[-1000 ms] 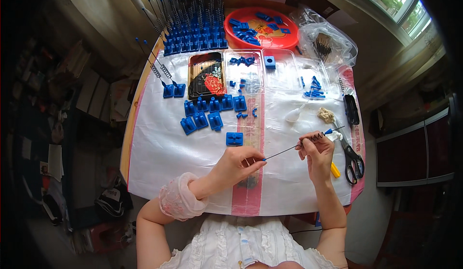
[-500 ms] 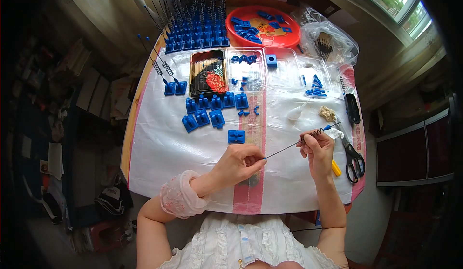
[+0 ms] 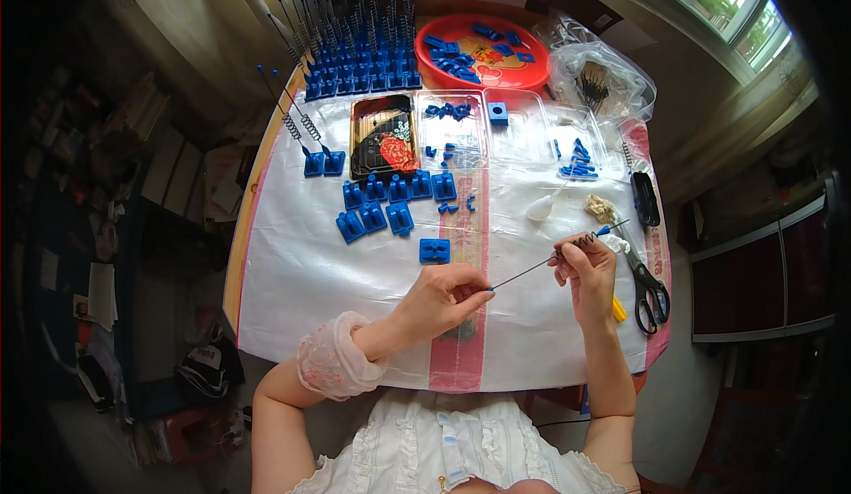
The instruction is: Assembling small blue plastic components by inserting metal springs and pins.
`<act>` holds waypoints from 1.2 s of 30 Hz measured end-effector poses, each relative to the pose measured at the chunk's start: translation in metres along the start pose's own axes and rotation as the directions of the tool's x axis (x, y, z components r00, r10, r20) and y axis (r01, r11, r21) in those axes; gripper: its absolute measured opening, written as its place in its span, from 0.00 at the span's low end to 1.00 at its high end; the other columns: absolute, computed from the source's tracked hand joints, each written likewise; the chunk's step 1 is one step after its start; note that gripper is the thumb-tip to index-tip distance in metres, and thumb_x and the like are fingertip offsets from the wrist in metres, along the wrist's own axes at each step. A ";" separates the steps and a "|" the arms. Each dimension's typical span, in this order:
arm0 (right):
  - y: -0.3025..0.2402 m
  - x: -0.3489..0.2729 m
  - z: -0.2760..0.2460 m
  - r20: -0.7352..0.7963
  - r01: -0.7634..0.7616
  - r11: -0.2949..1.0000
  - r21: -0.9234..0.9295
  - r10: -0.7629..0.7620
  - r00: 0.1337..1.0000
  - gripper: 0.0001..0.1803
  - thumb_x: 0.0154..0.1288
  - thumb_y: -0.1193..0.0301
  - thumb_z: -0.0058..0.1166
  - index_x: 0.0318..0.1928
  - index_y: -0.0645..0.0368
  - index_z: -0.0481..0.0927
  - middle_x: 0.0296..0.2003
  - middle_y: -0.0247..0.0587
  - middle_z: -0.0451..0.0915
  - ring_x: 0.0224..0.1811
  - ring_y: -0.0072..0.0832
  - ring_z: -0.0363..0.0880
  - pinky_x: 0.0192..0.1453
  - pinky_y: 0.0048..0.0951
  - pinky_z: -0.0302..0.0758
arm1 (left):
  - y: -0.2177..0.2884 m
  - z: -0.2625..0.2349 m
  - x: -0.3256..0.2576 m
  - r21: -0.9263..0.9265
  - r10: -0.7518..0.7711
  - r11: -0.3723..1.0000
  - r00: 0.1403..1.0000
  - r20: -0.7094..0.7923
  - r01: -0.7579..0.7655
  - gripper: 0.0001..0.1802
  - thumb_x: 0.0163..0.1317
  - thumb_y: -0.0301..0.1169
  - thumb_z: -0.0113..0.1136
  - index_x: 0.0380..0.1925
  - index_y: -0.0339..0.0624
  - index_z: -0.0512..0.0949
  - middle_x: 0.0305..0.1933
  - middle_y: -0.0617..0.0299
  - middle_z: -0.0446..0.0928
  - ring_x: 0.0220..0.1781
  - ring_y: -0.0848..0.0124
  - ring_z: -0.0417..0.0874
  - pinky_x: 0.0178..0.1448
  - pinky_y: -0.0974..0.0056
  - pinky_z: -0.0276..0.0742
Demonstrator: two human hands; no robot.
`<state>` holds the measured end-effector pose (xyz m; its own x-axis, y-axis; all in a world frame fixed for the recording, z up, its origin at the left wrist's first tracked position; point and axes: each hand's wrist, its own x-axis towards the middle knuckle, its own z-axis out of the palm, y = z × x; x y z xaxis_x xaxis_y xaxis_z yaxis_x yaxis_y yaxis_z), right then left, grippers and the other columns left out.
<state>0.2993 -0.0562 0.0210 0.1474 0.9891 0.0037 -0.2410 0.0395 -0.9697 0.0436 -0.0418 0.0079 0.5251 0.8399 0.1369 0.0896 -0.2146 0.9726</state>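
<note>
Taking the lone blue square base [image 3: 434,251] as the landmark, the left hand [image 3: 443,299] is just on its near side, thumb and fingertips pinched on the small blue tip [image 3: 491,289] of a thin dark wire rod [image 3: 525,272]. The rod lies to the right of the base and slants up and away from the left hand to the right hand [image 3: 587,272], which is well to the right of the base, its fingers closed around the near end of the rod's black coil [image 3: 585,240]. Past the coil sits a blue cone [image 3: 604,231], with a straight end of wire sticking out beyond it. Beyond the base and mostly to its left lies a cluster of blue clip bases [image 3: 400,219]; just beyond it are small blue pieces [image 3: 448,210]. Farther off to its left, two blue stands [image 3: 333,164] carry upright coiled wires, and a black patterned tray [image 3: 365,153] lies beyond the cluster. Well beyond the base and to its right is a red basin [image 3: 527,75] holding blue parts. Far to its right lie black-handled scissors [image 3: 653,303] and a yellow object [image 3: 619,310].
</note>
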 end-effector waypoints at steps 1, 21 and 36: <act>-0.003 0.000 -0.001 0.017 0.018 1.000 -0.007 -0.018 1.000 0.06 0.69 0.77 0.56 0.38 0.67 0.83 0.28 0.43 0.85 0.27 0.21 0.81 0.25 0.20 0.71 | -0.001 0.002 0.000 -0.003 0.019 1.000 1.000 -0.008 -0.019 0.04 0.64 0.25 0.69 0.36 0.35 0.84 0.28 0.63 0.82 0.27 0.79 0.79 0.31 0.72 0.74; -0.002 -0.019 0.035 0.490 0.476 0.171 -0.863 0.052 0.870 0.07 0.60 0.67 0.66 0.36 0.57 0.87 0.34 0.37 0.80 0.36 0.37 0.83 0.39 0.39 0.79 | 0.002 -0.090 0.003 0.462 -0.208 0.857 0.973 -0.095 0.229 0.14 0.54 0.26 0.76 0.40 0.34 0.85 0.28 0.55 0.86 0.29 0.71 0.86 0.37 0.67 0.80; -0.023 0.004 0.009 0.263 0.279 0.405 -0.871 -0.094 0.960 0.16 0.56 0.68 0.72 0.45 0.56 0.87 0.36 0.35 0.81 0.27 0.28 0.76 0.33 0.30 0.74 | -0.010 -0.076 0.010 0.434 -0.245 0.856 0.960 -0.139 0.281 0.18 0.55 0.23 0.74 0.47 0.35 0.83 0.27 0.59 0.83 0.27 0.75 0.83 0.34 0.70 0.78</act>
<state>0.2963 -0.0518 0.0452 -0.0882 0.9833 0.1594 0.7790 0.1678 -0.6041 -0.0166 0.0063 0.0141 0.3647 0.9276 -0.0804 0.5916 -0.1642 0.7894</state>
